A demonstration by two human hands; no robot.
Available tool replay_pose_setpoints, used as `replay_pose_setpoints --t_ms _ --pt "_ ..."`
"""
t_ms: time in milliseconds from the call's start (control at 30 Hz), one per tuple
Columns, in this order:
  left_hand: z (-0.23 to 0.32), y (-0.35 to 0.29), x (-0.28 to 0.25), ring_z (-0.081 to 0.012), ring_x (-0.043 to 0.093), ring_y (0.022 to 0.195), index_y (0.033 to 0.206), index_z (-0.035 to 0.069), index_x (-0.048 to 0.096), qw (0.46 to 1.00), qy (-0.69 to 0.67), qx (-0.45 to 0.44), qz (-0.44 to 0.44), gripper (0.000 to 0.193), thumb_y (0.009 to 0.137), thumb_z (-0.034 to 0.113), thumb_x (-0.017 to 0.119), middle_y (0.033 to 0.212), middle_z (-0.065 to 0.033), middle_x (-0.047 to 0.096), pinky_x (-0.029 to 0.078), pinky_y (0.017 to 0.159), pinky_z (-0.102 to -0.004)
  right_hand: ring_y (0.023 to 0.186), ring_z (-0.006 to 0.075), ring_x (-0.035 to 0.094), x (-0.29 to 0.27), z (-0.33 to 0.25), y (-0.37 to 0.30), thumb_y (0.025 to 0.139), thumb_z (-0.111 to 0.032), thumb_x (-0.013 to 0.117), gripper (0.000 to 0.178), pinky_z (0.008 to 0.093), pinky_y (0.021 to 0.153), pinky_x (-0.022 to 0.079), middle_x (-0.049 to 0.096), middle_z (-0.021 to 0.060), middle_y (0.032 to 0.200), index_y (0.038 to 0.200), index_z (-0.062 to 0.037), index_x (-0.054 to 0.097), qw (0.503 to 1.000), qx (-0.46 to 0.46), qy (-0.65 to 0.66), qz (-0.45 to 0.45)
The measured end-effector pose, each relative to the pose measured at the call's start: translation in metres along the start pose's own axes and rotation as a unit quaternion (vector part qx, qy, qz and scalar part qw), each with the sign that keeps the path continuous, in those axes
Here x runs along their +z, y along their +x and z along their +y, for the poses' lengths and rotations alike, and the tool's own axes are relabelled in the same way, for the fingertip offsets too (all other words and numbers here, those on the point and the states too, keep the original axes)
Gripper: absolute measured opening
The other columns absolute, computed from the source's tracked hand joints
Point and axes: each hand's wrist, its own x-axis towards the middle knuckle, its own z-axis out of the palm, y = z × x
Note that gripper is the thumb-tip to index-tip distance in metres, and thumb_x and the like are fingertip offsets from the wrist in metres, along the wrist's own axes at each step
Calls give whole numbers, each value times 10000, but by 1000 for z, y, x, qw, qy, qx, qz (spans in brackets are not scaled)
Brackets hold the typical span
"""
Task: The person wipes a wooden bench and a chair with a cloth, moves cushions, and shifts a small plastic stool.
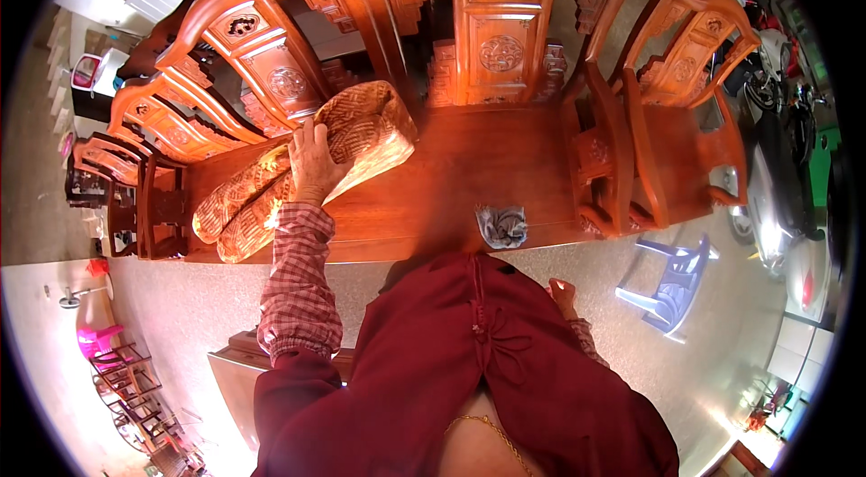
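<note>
A long brown-and-gold patterned seat cushion lies folded at the left of a carved wooden bench. My left hand grips it near its middle, the fingers over the top of the fabric. One folded end stands up against the backrest, and the other layers lie toward the bench's left end. My right hand hangs low beside my body, apart from the bench. My dark red garment partly covers it, and its fingers are too small to read. A crumpled grey cloth rests on the seat's front edge.
A matching wooden armchair stands right of the bench. On the floor at the right is a blue plastic stool, tipped over. A parked scooter is beyond it. Behind my left arm stands a low wooden piece of furniture.
</note>
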Motion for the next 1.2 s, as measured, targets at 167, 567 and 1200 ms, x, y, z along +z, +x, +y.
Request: replay_pose_setpoints --t_ms 167,567,1200 --pt "-3 -1 1 -359 402 1108 1035 39 437 1000 1 13 18 635 601 337 793 1231 -192 422 343 929 -488 557 222 618 0 0 2 814 -198 611 290 327 535 541 631 155 697 957 54 618 1000 7 -11 -14" --pt "-1 -1 0 -355 414 1088 1020 41 439 1000 3 14 28 626 595 340 788 1211 -184 431 351 912 -484 551 221 617 5 -7 -3 814 -200 596 277 316 528 539 630 157 686 913 57 625 999 -10 -29 -11" --pt "-3 -1 3 -356 422 1084 1014 44 446 999 -3 23 34 615 587 325 787 1205 -191 440 359 903 -482 560 213 616 10 -8 -2 809 -207 600 294 315 536 537 631 149 691 919 65 623 1000 11 -29 3"
